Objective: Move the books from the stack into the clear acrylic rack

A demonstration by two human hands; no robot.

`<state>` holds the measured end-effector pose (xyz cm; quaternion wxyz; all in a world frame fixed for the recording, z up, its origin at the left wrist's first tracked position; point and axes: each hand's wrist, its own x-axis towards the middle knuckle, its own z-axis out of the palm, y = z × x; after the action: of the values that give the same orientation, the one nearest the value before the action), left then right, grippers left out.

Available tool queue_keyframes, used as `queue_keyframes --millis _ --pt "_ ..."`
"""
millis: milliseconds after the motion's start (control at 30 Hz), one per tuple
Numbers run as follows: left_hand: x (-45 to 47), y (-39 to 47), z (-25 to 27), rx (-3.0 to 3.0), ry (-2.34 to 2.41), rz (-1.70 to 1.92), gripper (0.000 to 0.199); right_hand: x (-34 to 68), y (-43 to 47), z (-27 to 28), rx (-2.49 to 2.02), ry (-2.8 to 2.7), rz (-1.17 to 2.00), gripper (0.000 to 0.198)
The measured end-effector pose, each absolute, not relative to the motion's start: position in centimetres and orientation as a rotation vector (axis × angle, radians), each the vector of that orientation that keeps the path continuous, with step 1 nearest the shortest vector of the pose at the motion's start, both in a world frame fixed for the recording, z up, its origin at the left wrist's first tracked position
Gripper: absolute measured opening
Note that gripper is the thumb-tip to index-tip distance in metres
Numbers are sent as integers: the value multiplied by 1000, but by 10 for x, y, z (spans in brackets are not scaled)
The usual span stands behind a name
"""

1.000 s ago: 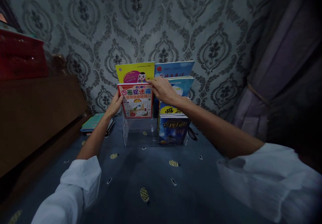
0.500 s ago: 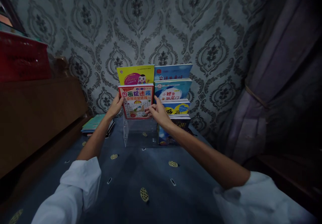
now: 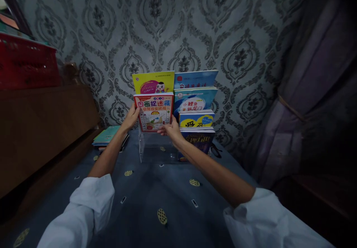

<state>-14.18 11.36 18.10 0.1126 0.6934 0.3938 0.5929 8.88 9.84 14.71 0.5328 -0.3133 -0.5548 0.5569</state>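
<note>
A red-bordered picture book stands upright in the left column of a clear plastic rack, in front of a yellow book. My left hand grips its left edge, the fingers partly hidden behind it. At its lower right edge, my right hand holds the book, with some fingers stretched across the bottom corner. The right column bears a pale blue book, a darker blue book behind it, a yellow-and-blue book and a dark book in front.
A stack of thin books lies left of the rack on a dark blue patterned cloth. Dark glasses lie at the right. A red basket sits on a wooden headboard. A tied curtain hangs at the right.
My right hand has slid down the right side of the red-bordered book towards its lower corner. My left hand keeps its hold. The whole view has shifted slightly.
</note>
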Motion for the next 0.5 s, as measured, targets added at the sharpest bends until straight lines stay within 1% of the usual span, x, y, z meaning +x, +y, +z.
queue_keyframes --millis 167,400,500 --pt "-141 110 173 2111 1307 1668 49 84 100 133 -736 -1358 1313 98" --pt "-139 108 168 2150 1410 1663 42 85 106 131 -751 -1351 1312 94" --pt "-138 108 168 2172 1455 1659 40 87 104 132 -742 -1343 1296 89"
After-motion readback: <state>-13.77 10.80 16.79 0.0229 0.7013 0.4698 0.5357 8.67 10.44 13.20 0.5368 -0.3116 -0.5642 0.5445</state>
